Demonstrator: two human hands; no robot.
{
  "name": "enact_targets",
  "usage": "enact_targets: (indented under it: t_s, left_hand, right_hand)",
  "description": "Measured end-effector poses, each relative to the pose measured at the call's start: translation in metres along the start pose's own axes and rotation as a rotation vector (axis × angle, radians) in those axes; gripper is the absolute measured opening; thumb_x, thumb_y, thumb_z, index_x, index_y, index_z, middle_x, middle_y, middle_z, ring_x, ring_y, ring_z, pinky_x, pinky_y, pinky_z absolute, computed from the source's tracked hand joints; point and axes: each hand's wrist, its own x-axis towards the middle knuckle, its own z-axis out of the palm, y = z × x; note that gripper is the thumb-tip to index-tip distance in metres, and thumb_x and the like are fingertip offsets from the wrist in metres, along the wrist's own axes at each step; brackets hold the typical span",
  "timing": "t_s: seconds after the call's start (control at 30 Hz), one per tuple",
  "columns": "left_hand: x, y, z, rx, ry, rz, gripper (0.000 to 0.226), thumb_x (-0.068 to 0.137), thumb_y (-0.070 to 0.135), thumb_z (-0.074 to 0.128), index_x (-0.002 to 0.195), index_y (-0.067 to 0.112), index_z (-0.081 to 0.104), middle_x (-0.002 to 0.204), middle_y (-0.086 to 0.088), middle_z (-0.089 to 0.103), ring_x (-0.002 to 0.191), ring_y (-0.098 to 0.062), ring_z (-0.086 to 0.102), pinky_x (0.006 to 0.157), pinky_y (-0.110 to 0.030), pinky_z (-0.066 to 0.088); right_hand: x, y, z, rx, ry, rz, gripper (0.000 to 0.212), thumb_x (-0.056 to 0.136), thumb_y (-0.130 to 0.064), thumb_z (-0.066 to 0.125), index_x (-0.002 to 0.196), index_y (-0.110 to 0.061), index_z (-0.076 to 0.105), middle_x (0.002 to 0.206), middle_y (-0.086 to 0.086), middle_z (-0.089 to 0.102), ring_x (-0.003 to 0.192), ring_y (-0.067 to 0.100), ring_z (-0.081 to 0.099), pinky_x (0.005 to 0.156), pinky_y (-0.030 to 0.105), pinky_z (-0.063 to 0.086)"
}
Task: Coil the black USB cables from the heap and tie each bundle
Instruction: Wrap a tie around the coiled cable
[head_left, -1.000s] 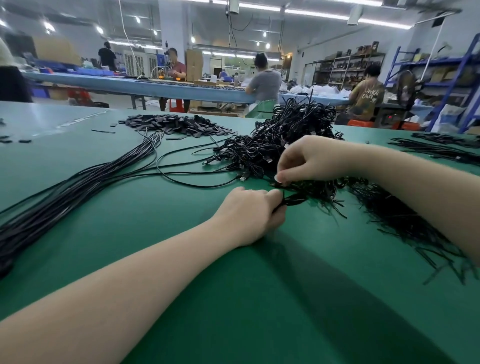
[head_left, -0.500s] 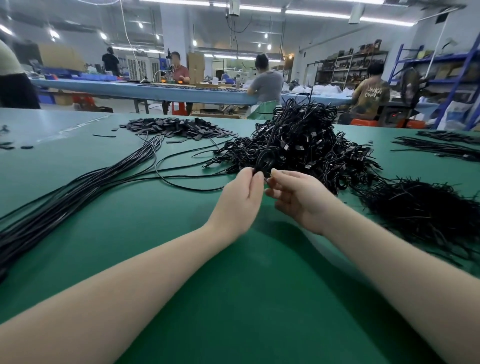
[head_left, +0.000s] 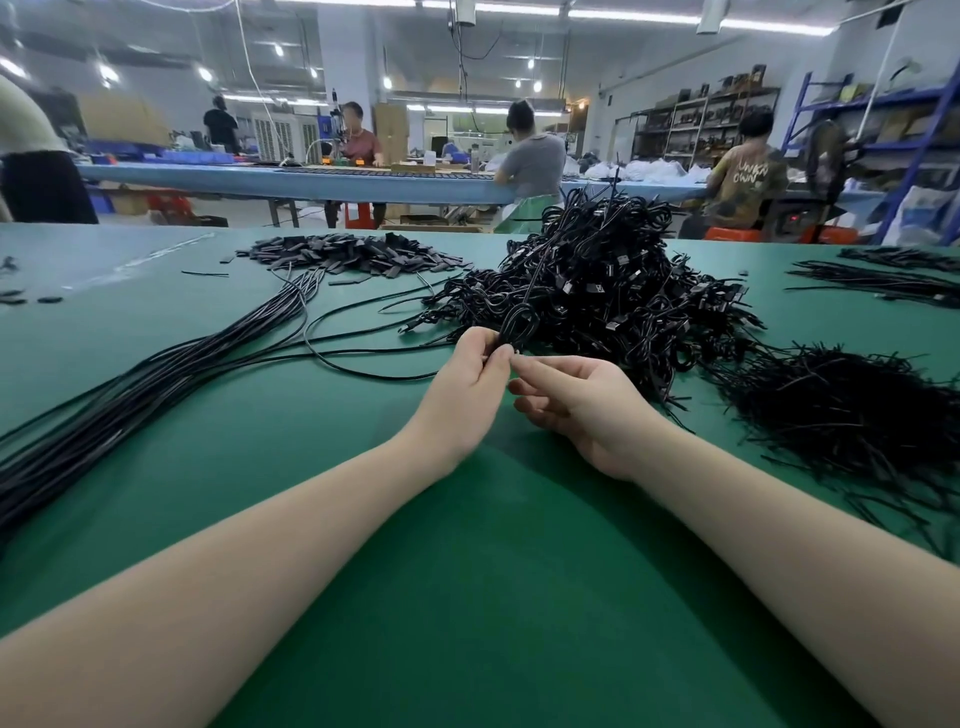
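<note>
head: coiled cable (head_left: 519, 325) in left grip (head_left: 470, 384)

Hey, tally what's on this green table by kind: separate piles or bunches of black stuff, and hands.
Cable heap: 1
Straight cable bunch: 1
Flat tab pile: 1
Thin tie pile: 1
Far-right bunches: 2
Hands, left hand and right hand: 2
Total: 8

My hands meet mid-table (head_left: 467, 597); left hand (head_left: 467, 384), right hand (head_left: 576, 400) just beside. Coiled-cable heap (head_left: 613, 291) behind them. Straight cables (head_left: 156, 379) fan left. Tie strands (head_left: 852, 410) right. Flat tabs pile (head_left: 353, 254) far left of heap
</note>
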Motion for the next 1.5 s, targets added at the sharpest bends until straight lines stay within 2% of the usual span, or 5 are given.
enact_targets:
  t_s: [0.63,0.93,1.1,1.23,1.5]
  left_hand:
    - [0.002,-0.006,0.0,-0.029,-0.088,0.009,0.017,0.103,0.022,0.039,0.086,0.024,0.041,0.067,0.005,0.04,0.062,-0.011,0.034,0.062,-0.03,0.033]
    - [0.001,-0.005,0.0,0.087,-0.088,-0.135,0.041,0.096,0.049,0.044,0.079,0.014,0.058,0.067,0.006,0.072,0.057,-0.006,0.058,0.053,-0.025,0.046]
    - [-0.004,0.0,0.002,-0.021,-0.049,0.041,0.04,0.088,0.044,0.043,0.068,0.023,0.071,0.081,-0.005,0.063,0.08,-0.003,0.054,0.079,-0.022,0.041]
    - [-0.007,0.003,0.001,-0.029,-0.007,0.164,0.027,0.089,0.03,0.045,0.082,0.039,0.069,0.103,0.015,0.058,0.107,0.007,0.048,0.095,-0.009,0.034]
    - [-0.005,-0.001,-0.001,-0.171,0.032,0.059,0.037,0.091,0.008,0.056,0.099,0.043,0.066,0.083,0.02,0.061,0.07,-0.008,0.061,0.074,-0.025,0.053]
  right_hand:
    - [0.0,0.0,-0.004,-0.115,0.088,-0.152,0.002,0.082,-0.011,0.072,0.082,-0.009,0.072,0.068,0.0,0.068,0.057,0.009,0.056,0.06,0.021,0.05]
    - [-0.002,0.002,-0.005,-0.897,0.317,-0.582,0.013,0.083,-0.014,0.068,0.071,-0.015,0.072,0.058,-0.01,0.061,0.057,0.002,0.053,0.052,0.01,0.037]
    - [-0.001,0.0,-0.017,-1.04,0.343,-0.618,0.01,0.08,-0.007,0.066,0.073,-0.014,0.069,0.066,-0.008,0.06,0.063,0.007,0.055,0.058,0.021,0.043]
    - [-0.003,0.004,-0.011,-1.03,0.326,-0.753,0.012,0.08,-0.003,0.067,0.077,-0.014,0.07,0.07,-0.005,0.059,0.064,0.008,0.049,0.06,0.01,0.039]
    - [-0.006,0.003,-0.006,-1.095,0.231,-0.867,0.007,0.082,-0.004,0.068,0.081,-0.007,0.074,0.07,0.006,0.065,0.068,0.021,0.058,0.064,0.035,0.049]
